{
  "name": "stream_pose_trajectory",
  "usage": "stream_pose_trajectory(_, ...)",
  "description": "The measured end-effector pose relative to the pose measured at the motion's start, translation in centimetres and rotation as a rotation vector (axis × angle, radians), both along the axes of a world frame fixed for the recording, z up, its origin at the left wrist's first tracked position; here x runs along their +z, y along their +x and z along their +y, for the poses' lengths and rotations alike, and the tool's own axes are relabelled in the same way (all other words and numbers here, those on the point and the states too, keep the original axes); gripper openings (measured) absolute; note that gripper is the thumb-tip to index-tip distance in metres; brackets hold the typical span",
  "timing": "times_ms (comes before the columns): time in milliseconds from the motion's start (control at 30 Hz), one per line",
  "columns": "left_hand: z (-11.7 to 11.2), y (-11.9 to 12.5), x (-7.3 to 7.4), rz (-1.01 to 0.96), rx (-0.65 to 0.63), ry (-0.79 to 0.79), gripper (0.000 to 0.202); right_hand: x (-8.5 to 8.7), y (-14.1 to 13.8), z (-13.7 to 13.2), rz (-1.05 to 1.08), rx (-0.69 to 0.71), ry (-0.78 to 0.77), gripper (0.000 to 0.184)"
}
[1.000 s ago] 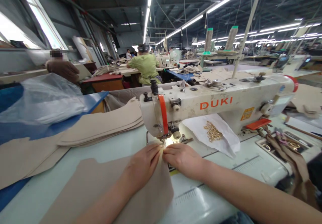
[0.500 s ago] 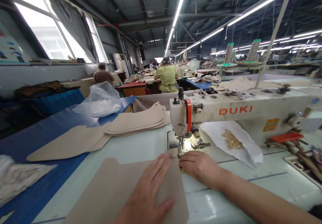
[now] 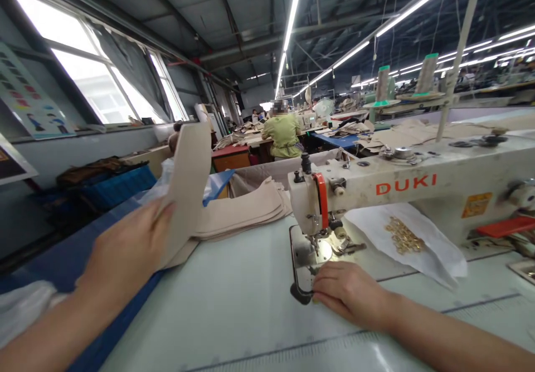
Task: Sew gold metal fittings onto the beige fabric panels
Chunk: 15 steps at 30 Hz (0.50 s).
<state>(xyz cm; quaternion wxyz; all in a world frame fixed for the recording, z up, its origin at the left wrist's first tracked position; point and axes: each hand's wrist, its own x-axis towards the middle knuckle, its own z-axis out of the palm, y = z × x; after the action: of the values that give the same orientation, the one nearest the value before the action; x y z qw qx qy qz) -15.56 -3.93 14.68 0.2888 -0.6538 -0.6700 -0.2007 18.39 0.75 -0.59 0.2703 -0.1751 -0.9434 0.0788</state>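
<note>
My left hand [image 3: 127,244] is closed on the edge of a beige fabric panel [image 3: 190,177], held up and tilted at the left of the sewing machine [image 3: 355,185]. Just in front of the machine's needle plate [image 3: 304,271] lies my right hand [image 3: 351,294], its fingers curled together on the table. Whatever those fingers may pinch is hidden. A pile of beige panels [image 3: 242,213] sits beyond the raised one, and another panel lies partly hidden under it. Small gold-coloured metal pieces [image 3: 405,235] rest on a white sheet [image 3: 443,260] beneath the machine arm.
A printed ruler scale [image 3: 292,355] runs along the pale table [image 3: 246,288]. On the left is a blue surface [image 3: 112,305] with clear plastic [image 3: 25,310]. Thread cones [image 3: 382,85] stand behind the machine. A person in a green top [image 3: 282,135] sits farther ahead.
My left hand has lifted the beige panel off the table by the needle and carried it left and up. My right hand stays near the needle plate. The view has shifted slightly left.
</note>
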Motion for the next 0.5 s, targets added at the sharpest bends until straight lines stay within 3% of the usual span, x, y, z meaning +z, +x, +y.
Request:
stream_pose_trajectory(67,4.3,1.8,0.9,0.048,0.030,-0.125,0.044,-0.1,0.0,0.1,0.012,-0.010,-0.006,0.025)
stream_pose_trajectory(100,6.3,2.6,0.4,0.043,0.037,-0.208,0.045,-0.2,0.1,0.2,0.015,-0.016,-0.012,0.025)
stream_pose_trajectory(167,9.9,3.8,-2.2,0.013,0.061,-0.284,0.044,-0.3,0.1,0.3,0.017,-0.024,-0.028,0.025)
stream_pose_trajectory(233,12.5,4.3,-6.1,-0.025,0.106,-0.342,0.040,-0.5,0.2,0.5,0.015,-0.033,-0.042,0.024)
stream_pose_trajectory(300,13.9,4.1,-10.0,-0.050,0.142,-0.372,0.044,-0.6,0.1,0.6,0.019,-0.040,-0.051,0.023)
stream_pose_trajectory(367,14.5,3.7,-12.7,-0.063,0.155,-0.377,0.055,-0.5,0.1,0.6,0.017,-0.034,-0.063,0.022)
stream_pose_trajectory(433,14.4,3.4,-14.0,-0.065,0.148,-0.370,0.061,-0.4,0.0,0.6,0.013,-0.029,-0.083,0.022)
stream_pose_trajectory(500,13.9,3.3,-14.3,-0.060,0.138,-0.350,0.061,-0.3,-0.1,0.5,0.017,-0.030,-0.111,0.022)
